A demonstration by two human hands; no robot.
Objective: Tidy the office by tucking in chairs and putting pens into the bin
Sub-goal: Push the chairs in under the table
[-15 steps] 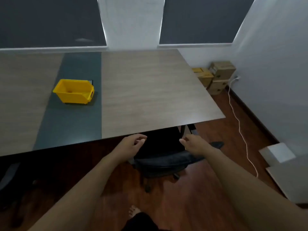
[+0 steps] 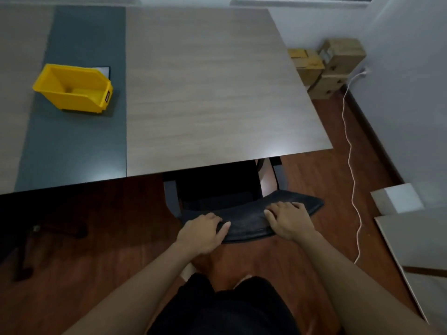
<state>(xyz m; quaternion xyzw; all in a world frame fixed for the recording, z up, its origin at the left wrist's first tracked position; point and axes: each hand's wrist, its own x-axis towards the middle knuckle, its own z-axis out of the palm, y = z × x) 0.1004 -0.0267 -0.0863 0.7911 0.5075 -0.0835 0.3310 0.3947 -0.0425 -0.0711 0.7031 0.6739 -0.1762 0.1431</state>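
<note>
A black office chair [image 2: 244, 221] stands at the near edge of the table [image 2: 205, 97], its seat partly under the tabletop. Only the curved top of its backrest shows clearly. My left hand [image 2: 203, 233] grips the left end of that backrest top, fingers curled over it. My right hand [image 2: 287, 220] rests on the right part of the backrest top, fingers over its edge. A yellow bin [image 2: 72, 89] sits on the dark grey strip at the table's left; I see no pens in it or on the table.
Cardboard boxes [image 2: 326, 66] are stacked in the far right corner. A white cable [image 2: 352, 155] trails along the wooden floor by the right wall. Flat boards [image 2: 416, 233] lie at the right. Another chair's base [image 2: 29, 238] shows in shadow at the left.
Both hands have come down onto the chair's backrest and taken hold of it. The view has tilted down and moved closer to the table.
</note>
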